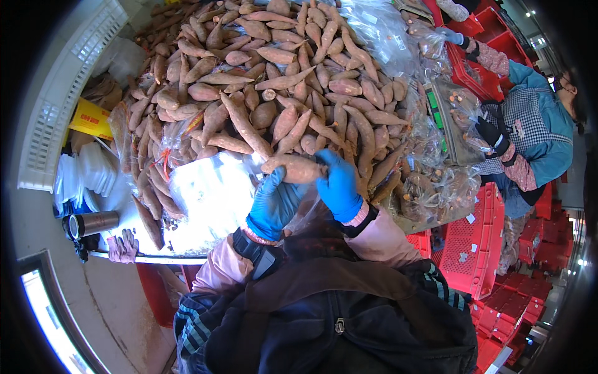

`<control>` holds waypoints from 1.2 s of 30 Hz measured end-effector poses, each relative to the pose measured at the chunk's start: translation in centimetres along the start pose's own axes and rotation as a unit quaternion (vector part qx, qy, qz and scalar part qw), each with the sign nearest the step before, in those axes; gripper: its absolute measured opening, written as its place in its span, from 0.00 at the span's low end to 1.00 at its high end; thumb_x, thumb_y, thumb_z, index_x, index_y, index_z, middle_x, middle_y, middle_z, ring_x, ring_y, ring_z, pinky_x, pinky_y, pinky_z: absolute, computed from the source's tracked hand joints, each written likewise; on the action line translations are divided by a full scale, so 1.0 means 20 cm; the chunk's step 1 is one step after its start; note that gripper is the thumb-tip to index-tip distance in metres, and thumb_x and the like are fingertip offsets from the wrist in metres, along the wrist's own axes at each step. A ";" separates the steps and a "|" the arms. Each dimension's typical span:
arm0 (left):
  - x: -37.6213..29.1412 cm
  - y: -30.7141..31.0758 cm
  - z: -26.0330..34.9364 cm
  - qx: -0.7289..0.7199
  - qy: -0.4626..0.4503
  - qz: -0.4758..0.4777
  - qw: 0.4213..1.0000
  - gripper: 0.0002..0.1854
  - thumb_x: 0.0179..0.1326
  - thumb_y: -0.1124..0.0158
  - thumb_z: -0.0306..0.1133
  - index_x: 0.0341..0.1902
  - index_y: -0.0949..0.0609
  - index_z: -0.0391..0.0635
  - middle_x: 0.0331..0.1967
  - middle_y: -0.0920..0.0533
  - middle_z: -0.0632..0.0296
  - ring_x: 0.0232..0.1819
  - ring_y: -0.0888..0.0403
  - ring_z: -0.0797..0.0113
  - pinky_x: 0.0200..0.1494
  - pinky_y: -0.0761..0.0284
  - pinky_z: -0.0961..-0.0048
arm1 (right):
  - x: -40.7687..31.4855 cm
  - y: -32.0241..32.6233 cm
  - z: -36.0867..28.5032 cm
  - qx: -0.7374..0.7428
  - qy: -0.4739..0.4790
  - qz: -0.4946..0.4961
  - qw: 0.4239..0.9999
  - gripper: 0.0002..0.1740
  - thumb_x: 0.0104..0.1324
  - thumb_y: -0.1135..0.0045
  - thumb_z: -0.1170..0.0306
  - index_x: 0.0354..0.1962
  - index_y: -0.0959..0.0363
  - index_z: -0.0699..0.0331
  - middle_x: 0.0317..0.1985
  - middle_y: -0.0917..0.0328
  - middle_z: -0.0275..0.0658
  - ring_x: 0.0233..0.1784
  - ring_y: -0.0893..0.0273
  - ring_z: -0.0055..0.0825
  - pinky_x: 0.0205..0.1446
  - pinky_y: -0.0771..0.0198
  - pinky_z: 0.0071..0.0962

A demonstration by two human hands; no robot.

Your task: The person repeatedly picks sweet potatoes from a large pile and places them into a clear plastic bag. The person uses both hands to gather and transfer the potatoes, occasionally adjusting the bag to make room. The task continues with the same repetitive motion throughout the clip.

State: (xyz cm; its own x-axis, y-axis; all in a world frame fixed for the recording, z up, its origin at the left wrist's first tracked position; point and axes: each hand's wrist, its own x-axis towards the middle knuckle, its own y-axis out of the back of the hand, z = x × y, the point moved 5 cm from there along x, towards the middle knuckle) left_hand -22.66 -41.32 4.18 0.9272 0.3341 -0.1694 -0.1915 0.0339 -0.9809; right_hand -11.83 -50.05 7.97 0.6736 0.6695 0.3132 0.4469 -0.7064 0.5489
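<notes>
Both of my hands wear blue gloves and hold one sweet potato (295,169) level above the table's near edge. My left hand (275,203) supports its left end from below, with the thumb on its side. My right hand (341,184) grips the right end between thumb and fingers. Just beyond lies a large heap of sweet potatoes (280,84), several of them long and curved. Beneath and left of my hands, a clear plastic bag or sheet (210,191) shines with glare. Another clear bag with a red tie (166,156) lies at the heap's left.
At left are a metal tumbler (96,223), a glove (123,246), stacked clear bags (86,173) and a white plastic crate (70,89). Bagged sweet potatoes (420,194) lie to the right, near a scale-like tray (455,126). A co-worker (528,126) handles bags beside red crates (472,238).
</notes>
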 end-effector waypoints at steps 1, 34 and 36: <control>-0.02 -0.03 -0.02 -0.014 0.016 -0.036 0.999 0.28 0.61 0.40 0.35 0.60 0.36 0.37 0.59 0.31 0.47 0.61 0.32 0.53 0.62 0.32 0.57 | 0.02 -0.02 0.08 0.073 -0.079 -0.014 0.994 0.08 0.58 0.49 0.75 0.37 0.30 0.66 0.25 0.26 0.38 0.24 0.27 0.31 0.27 0.34 0.26; -0.41 -0.26 0.36 0.922 -0.140 -0.329 0.149 0.03 0.45 0.43 0.28 0.21 0.25 0.51 0.18 0.31 0.65 0.26 0.27 0.67 0.63 0.35 0.57 | -0.24 0.51 -0.04 0.492 -0.195 -0.124 0.839 0.09 0.60 0.53 0.73 0.37 0.26 0.63 0.36 0.28 0.47 0.20 0.39 0.20 0.26 0.42 0.21; -0.47 -0.35 0.38 0.918 -0.119 -0.338 0.169 0.04 0.41 0.41 0.26 0.23 0.23 0.50 0.19 0.29 0.65 0.28 0.26 0.67 0.64 0.36 0.56 | -0.20 0.58 -0.09 0.535 -0.160 -0.154 0.815 0.09 0.59 0.52 0.72 0.37 0.26 0.62 0.42 0.30 0.50 0.22 0.38 0.22 0.27 0.41 0.21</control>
State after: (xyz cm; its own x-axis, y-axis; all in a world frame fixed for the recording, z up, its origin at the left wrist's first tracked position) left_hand -32.46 -37.49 13.45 0.9400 -0.3090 0.1444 -0.0468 0.3025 0.9520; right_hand -10.49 -60.50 14.39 0.4752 0.8795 -0.0240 0.7657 -0.4269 -0.4810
